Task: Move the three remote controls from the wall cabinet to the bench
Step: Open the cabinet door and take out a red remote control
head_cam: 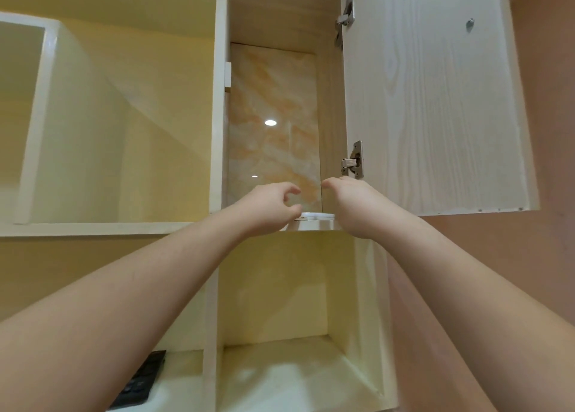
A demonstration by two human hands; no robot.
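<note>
I look up into an open wall cabinet (329, 131) with a marbled back panel. The edge of a white remote control (317, 216) shows on the cabinet's shelf (314, 225), between my hands. My left hand (273, 206) is raised at the shelf's front, fingers curled and apart, holding nothing; its lower fingertips are at the remote's left end. My right hand (351, 203) reaches over the shelf at the right, its fingers hidden behind the back of the hand. A black remote control (140, 380) lies on a lower shelf at the bottom left, partly behind my left forearm.
The cabinet door (435, 100) stands open to the right, with two metal hinges. An open compartment (118, 125) lies to the left and another (280, 318) below the shelf. A pinkish wall (544, 256) is on the right.
</note>
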